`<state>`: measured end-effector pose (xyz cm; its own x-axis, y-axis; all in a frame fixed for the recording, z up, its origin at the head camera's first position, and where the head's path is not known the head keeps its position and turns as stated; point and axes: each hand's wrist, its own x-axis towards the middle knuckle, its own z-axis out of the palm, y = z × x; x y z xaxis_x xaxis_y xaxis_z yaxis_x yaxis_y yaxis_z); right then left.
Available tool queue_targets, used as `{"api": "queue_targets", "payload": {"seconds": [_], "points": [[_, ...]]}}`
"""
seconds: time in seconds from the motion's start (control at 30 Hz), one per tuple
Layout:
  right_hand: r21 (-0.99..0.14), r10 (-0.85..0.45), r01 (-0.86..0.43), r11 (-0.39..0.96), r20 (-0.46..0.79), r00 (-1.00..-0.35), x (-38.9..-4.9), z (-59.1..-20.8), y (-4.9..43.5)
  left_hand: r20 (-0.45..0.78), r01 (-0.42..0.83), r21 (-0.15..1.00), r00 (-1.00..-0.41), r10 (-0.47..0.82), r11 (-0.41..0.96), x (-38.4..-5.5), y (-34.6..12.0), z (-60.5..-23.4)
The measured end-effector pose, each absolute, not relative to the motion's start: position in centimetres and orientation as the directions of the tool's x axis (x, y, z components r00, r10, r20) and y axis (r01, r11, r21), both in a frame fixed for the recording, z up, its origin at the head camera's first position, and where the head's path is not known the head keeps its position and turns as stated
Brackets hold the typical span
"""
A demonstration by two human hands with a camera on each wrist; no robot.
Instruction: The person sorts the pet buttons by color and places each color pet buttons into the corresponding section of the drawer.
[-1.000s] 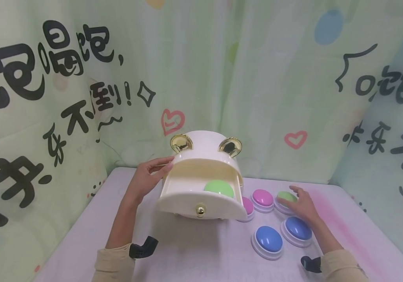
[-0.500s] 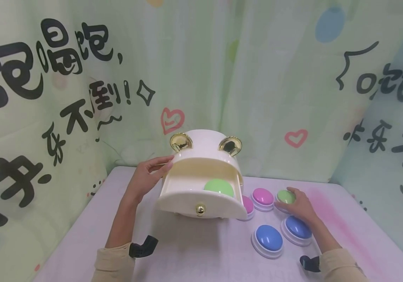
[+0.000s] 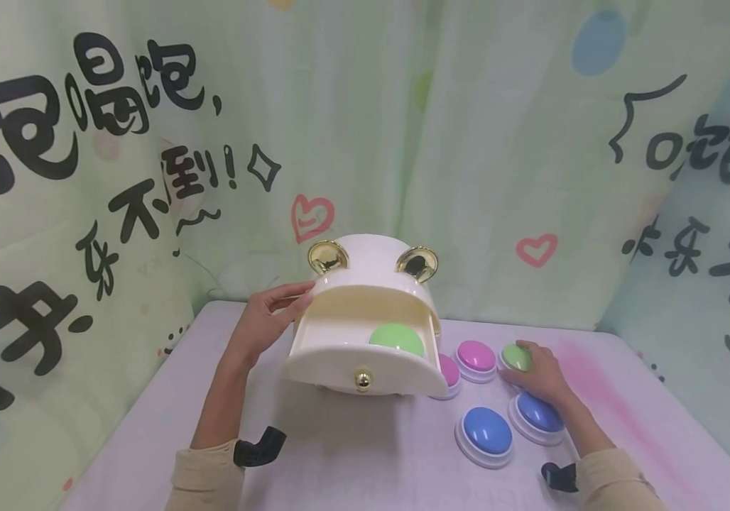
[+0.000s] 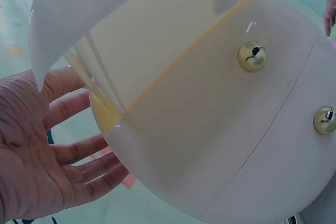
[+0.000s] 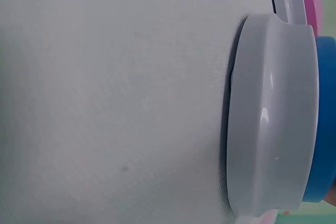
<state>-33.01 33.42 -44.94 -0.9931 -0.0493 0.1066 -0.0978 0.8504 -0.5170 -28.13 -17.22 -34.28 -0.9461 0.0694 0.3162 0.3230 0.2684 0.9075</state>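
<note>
A white rounded drawer box (image 3: 371, 264) with two gold-rimmed round eyes stands on the table, its top drawer (image 3: 333, 365) pulled out. Inside that drawer sits a green buzzer button (image 3: 397, 338). My left hand (image 3: 265, 323) rests against the box's left side; in the left wrist view its fingers reach fairly straight along the outer wall. To the right of the box, my right hand (image 3: 542, 370) holds another green buzzer button (image 3: 515, 357), thumb on the near side and fingers on the far side. The right wrist view scarcely shows this hand.
Two pink buzzer buttons stand near the box; one pink button (image 3: 476, 356) is in full view, the other pink button (image 3: 449, 373) partly behind the drawer. Nearer are two blue ones: a left blue button (image 3: 488, 431) and a right blue button (image 3: 540, 413) beneath my right forearm.
The fingers of my right hand have moved left and down and closed around the green button on the table. My left hand and the drawer box have stayed put.
</note>
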Motion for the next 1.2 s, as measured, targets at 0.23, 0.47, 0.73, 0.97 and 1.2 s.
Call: {"api": "queue_targets", "payload": {"seconds": [0.23,0.47,0.73,0.97,1.2], "points": [[-0.517,-0.054,-0.103,0.85,0.109,-0.993,-33.0,-44.9,33.4,0.305,0.312,0.91,-0.95,0.069,0.271,-28.1,-17.3,-34.3],[-0.521,-0.054,-0.118,0.845,0.136,-0.989,-33.2,-45.2,33.7,0.306,0.312,0.908,-0.95,0.066,0.28,-28.1,-17.2,-34.3],[-0.564,-0.015,-0.106,0.819,0.164,-0.986,-32.9,-45.0,34.0,0.311,0.316,0.904,-0.948,0.063,0.289,-28.0,-17.2,-34.3],[-0.593,0.036,-0.066,0.803,0.158,-0.987,-32.6,-44.5,33.9,0.308,0.313,0.905,-0.949,0.063,0.287,-28.1,-17.2,-34.3],[-0.622,0.04,-0.107,0.776,0.218,-0.975,-32.1,-44.8,33.5,0.312,0.318,0.905,-0.948,0.069,0.284,-28.1,-17.2,-34.3]]}}
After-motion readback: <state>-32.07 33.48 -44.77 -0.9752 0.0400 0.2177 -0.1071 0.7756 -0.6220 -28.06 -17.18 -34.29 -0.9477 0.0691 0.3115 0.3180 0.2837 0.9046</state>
